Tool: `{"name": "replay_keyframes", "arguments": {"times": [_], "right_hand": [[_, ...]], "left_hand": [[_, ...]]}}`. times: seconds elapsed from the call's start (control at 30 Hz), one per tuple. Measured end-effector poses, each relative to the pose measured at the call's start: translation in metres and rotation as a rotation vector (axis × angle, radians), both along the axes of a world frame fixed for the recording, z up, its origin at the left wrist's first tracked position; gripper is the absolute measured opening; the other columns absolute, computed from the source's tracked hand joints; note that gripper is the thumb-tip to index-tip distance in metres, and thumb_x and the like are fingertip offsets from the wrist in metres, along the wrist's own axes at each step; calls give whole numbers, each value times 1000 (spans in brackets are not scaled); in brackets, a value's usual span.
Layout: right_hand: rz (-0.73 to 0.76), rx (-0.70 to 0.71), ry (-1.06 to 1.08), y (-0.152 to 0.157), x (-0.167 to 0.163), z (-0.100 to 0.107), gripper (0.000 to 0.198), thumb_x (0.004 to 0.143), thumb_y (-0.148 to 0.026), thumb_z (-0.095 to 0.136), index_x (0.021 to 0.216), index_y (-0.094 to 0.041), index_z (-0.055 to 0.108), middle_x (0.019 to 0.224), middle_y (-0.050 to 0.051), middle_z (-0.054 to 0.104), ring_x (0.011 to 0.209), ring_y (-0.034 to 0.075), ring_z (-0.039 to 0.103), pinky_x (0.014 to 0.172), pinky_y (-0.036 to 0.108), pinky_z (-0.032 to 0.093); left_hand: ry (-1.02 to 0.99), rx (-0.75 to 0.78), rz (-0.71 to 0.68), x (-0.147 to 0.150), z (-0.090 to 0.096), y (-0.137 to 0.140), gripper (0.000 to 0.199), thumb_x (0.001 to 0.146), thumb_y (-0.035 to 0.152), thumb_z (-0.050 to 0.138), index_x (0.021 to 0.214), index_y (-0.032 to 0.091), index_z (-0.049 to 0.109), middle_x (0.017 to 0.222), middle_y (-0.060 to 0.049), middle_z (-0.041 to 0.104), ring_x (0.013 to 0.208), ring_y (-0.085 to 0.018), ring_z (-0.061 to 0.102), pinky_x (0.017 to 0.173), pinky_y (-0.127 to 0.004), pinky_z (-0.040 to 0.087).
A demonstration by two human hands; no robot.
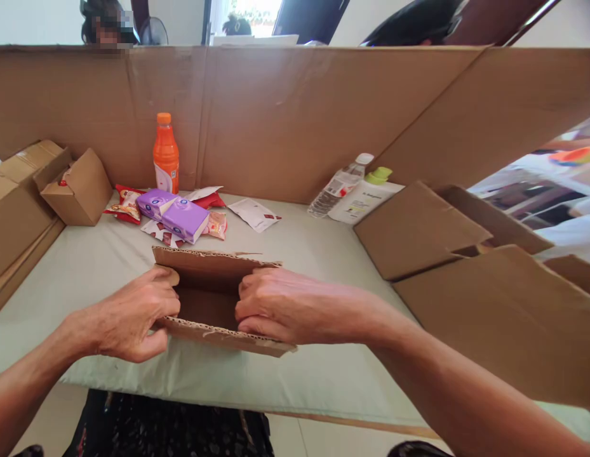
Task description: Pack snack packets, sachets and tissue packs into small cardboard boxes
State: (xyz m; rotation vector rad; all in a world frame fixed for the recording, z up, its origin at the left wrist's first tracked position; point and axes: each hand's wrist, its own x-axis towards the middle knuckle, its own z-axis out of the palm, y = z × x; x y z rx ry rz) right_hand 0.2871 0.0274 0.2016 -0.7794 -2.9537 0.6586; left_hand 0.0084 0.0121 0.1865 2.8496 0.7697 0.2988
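An open-topped small cardboard box (228, 339) with torn, corrugated edges stands near the front of the table. My left hand (133, 312) is closed on its left end, with the fingers curled over the edge and the thumb below. At the right end, my right hand (280, 306) is bent inward over the side, its fingertips hidden inside the box. The visible part of the inside shows bare brown cardboard. Behind the box lie two purple tissue packs (185, 219) among red snack packets (129, 202).
An orange drink bottle (166, 155) stands by the tall cardboard partition (285, 114). A clear water bottle (335, 190) and a white pump bottle (364, 202) lean at the back right. Cardboard boxes flank both sides, left (82, 190) and right (504, 317). People are partly visible beyond the partition.
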Motion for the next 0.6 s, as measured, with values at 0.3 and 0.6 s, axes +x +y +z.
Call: {"name": "replay_keyframes", "arguments": {"times": [0.3, 0.6], "right_hand": [[-263, -49, 380, -21, 76, -42, 53, 101, -59, 47, 70, -24, 71, 132, 9, 68, 132, 26, 57, 108, 45, 48], [-362, 150, 351, -31, 68, -31, 32, 105, -32, 45, 107, -28, 76, 114, 7, 77, 109, 23, 71, 95, 41, 57]], "left_hand": [[-5, 120, 88, 0, -4, -8, 14, 81, 13, 49, 72, 22, 53, 68, 2, 51, 67, -18, 51, 112, -53, 41], [-72, 202, 121, -9, -13, -15, 15, 88, 11, 49, 82, 21, 58, 86, -1, 63, 80, -17, 60, 111, -50, 40]]}}
